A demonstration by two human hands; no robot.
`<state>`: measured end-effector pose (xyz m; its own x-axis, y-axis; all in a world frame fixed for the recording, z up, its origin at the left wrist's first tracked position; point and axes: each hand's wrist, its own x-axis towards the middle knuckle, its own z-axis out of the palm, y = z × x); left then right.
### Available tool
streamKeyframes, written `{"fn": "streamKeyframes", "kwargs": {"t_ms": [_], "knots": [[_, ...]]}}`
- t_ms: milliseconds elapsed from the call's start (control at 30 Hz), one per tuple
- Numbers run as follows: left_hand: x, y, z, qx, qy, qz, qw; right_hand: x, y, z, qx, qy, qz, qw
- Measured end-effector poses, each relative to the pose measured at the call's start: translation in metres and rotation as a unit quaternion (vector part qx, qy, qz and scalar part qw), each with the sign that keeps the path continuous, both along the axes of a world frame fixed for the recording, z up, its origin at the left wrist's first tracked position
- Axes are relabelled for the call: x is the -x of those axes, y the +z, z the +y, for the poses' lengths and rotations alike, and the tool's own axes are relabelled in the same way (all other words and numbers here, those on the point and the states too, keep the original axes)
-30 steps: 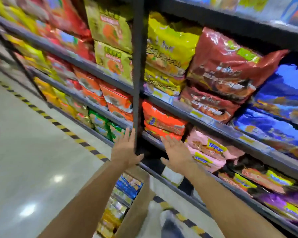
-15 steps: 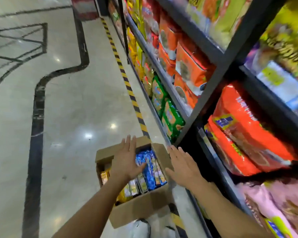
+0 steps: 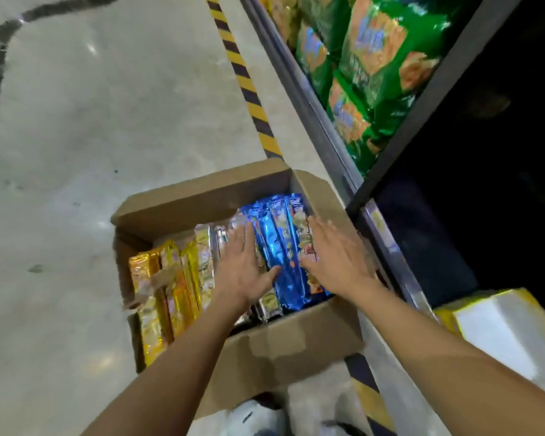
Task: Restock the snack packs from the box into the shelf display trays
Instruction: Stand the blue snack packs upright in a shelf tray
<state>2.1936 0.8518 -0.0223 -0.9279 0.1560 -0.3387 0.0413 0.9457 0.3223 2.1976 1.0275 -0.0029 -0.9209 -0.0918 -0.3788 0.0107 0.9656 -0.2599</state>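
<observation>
**Both hands flat over the open box, nothing gripped**

We note the left hand (image 3: 243,272) and the right hand (image 3: 337,259) side by side, palms down. Their fingers are straight and slightly spread, and neither hand grips anything. A narrow gap separates them, and the blue packs (image 3: 280,247) show through it. The left hand lies over the silver packs (image 3: 206,259), with its thumb reaching onto the blue ones. The right hand covers the right side of the blue packs. The frame is blurred, so we cannot tell whether the palms press the packs or hover just above them.

The packs stand on edge in rows inside the cardboard box (image 3: 202,196), whose flaps are open. Gold packs (image 3: 164,287) fill its left part, apart from both hands. The box's right flap lies close to the metal shelf edge (image 3: 312,105), so that side is tight. The pale floor (image 3: 76,121) stretches wide to the left. Striped tape (image 3: 243,73) runs from the far flap along the shelf. Green bags (image 3: 368,58) sit on the shelf beyond the box, and the bay beside the right hand is dark.
</observation>
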Motion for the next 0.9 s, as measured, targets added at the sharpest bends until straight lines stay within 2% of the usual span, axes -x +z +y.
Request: {"fn": "streamKeyframes", "kwargs": {"t_ms": [133,300,400,567,700,900], "knots": [[0.003,-0.042,0.001,-0.015,0.027,0.002,1.0,-0.001,-0.045,0.003,0.0,-0.012,0.009,1.0],[0.003,-0.076,0.01,-0.025,0.035,0.04,0.998,-0.008,-0.07,0.002,-0.022,-0.015,0.043,0.999],[0.002,-0.087,0.017,-0.092,0.094,0.057,0.99,-0.01,-0.078,0.0,-0.014,-0.035,0.065,0.997],[-0.002,-0.092,0.024,-0.174,0.185,0.082,0.964,-0.009,-0.083,0.002,0.062,-0.081,0.08,0.992],[-0.006,-0.095,0.02,-0.219,0.211,0.112,0.946,-0.009,-0.076,0.008,0.131,-0.119,0.053,0.983],[-0.002,-0.092,0.023,-0.188,0.218,0.098,0.953,-0.012,-0.079,0.005,0.1,-0.114,0.067,0.986]]}}
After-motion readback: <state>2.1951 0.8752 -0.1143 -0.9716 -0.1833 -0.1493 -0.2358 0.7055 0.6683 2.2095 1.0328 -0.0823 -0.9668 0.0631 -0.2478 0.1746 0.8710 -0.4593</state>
